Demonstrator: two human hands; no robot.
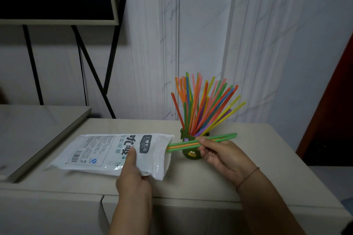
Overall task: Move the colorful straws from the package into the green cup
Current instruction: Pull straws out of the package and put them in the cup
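green cup [186, 155] mouth: crowded by fanned straws [202, 105] (leaning right) | table [263, 139] right of cup: passable

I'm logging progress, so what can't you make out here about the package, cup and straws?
Head view only.
- Package: printed white front hides any straws left inside.
- Held straws: right hand fingers cover part of them, so no sure count.
- Green cup: right hand and held straws cover much of its front.
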